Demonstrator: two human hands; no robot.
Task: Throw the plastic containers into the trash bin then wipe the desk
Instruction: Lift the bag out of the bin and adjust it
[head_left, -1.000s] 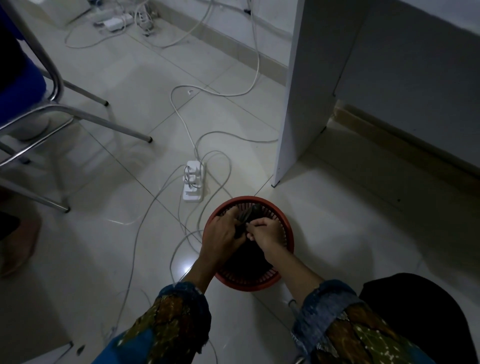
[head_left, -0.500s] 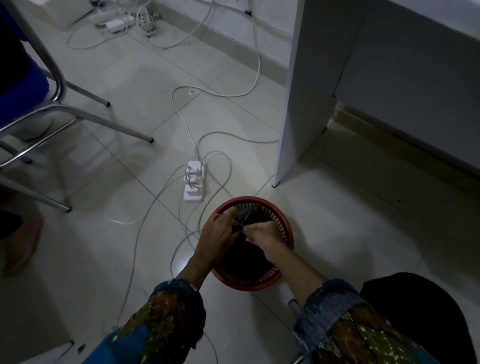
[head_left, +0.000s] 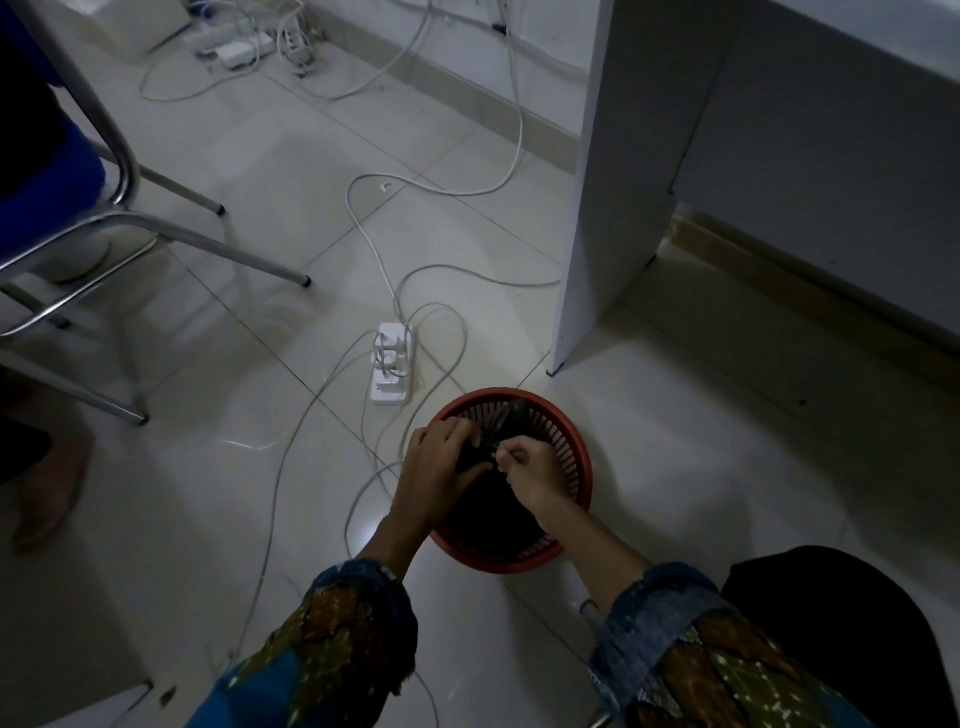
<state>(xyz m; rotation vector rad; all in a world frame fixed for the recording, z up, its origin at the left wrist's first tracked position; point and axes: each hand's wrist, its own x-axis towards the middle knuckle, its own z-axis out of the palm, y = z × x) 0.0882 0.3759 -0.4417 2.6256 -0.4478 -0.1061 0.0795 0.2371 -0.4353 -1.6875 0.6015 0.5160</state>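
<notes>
Red plastic mesh trash bin stands on the pale tiled floor at 6 o'clock of your view, and both of your hands meet over its mouth. Your left hand has its fingers curled round a dark crumpled plastic piece that sits inside the bin's rim, while your right hand pinches its edge; the dim light hides what the piece is. From the bin, a white power strip lies at 10 o'clock and the worktop's white side panel at 1 o'clock.

Floor: bin, power strip, cables
</notes>
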